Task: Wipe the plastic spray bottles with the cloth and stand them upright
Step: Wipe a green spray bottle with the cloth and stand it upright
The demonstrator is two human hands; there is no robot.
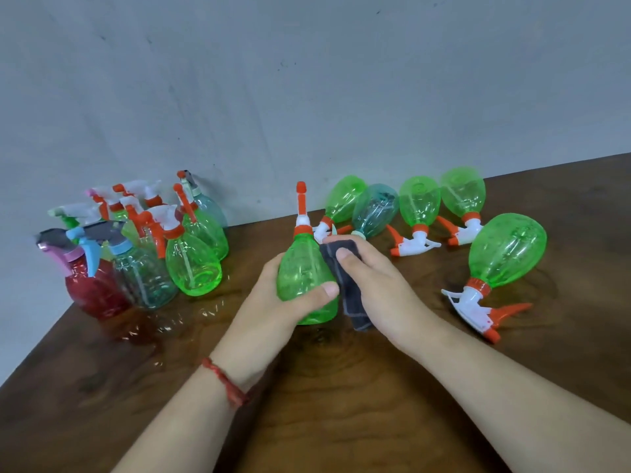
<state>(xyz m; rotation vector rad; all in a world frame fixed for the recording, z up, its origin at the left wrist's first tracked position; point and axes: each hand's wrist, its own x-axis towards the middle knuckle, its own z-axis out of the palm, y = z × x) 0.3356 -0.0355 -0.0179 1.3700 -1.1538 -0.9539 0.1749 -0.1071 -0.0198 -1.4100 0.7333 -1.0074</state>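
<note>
My left hand (273, 302) grips a green spray bottle (300, 274) around its body, upright over the middle of the table, its orange and white spray head pointing up. My right hand (372, 278) holds a dark grey cloth (345, 278) and presses it against the bottle's right side. At the left, several bottles stand upright in a cluster (143, 247), green, teal and red. To the right, several bottles lie on their sides (420, 203), mostly green and one teal, and the nearest one (505, 250) lies at the far right.
The brown wooden table (341, 387) runs up to a grey wall (307, 80) behind the bottles. Its left edge slants from the red bottle (95, 291) down toward the lower left corner of the view.
</note>
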